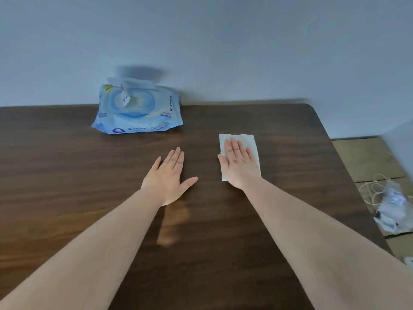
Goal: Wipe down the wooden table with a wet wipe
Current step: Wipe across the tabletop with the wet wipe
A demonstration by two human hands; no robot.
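A dark wooden table [67, 175] fills most of the view. A white wet wipe [251, 142] lies spread flat on it, right of centre. My right hand [239, 163] lies flat on the wipe, palm down, fingers straight and together, pressing it to the wood. My left hand [169, 175] rests flat on the bare table to the left of the wipe, fingers extended, thumb out, holding nothing. A light blue pack of wet wipes [136, 108] sits at the table's far edge against the wall, its lid flipped up.
A pale wall runs behind the table. The table's rounded far-right corner [312, 108] and right edge drop to a floor covered with cardboard [362, 157]. A plastic bag and a white cable [388, 202] lie on that floor.
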